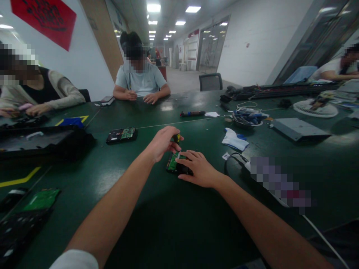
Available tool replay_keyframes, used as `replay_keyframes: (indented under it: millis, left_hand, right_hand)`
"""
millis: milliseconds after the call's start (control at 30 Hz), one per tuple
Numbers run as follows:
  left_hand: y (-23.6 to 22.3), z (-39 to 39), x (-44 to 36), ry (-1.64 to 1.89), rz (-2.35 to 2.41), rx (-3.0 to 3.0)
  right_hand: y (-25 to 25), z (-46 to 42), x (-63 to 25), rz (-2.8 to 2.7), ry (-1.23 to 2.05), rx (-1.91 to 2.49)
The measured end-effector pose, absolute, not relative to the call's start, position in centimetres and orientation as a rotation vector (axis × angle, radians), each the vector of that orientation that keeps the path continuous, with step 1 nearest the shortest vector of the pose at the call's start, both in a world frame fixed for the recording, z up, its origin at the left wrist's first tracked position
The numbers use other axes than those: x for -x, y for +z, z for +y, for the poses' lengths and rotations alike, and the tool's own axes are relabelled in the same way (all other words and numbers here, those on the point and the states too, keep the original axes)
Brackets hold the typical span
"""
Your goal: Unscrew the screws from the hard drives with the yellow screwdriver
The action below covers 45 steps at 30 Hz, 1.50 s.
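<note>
In the middle of the green tabletop lies a hard drive (171,163) with its green circuit board facing up. My left hand (165,141) is closed around the black-and-yellow handle of a screwdriver (177,138), held upright over the drive's far side. Its tip is hidden by the fingers. My right hand (199,168) grips the drive from the right, fingers across the board and thumb at the near edge. Left of my hands is a second hard drive (121,135), lying apart from them.
A black tray-like casing (42,144) and a green circuit board (42,198) lie at left. On the right are a power strip (267,185), a white-and-blue glove (234,139), a bowl of tools (248,117) and a grey metal box (300,128). A person (141,76) sits opposite.
</note>
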<state>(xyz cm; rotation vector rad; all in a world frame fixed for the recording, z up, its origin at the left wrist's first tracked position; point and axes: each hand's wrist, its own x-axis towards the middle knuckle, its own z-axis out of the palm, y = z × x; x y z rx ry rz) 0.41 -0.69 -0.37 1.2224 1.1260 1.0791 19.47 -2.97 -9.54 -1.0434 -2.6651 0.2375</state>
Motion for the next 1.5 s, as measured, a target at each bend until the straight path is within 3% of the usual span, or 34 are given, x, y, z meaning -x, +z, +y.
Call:
replay_keyframes:
  millis: [1500]
  left_hand:
    - [-1.1, 0.2, 0.2, 1.141, 1.100, -1.217]
  right_hand:
    - [-9.8, -2.9, -19.6, -2.666, 0.238, 1.041]
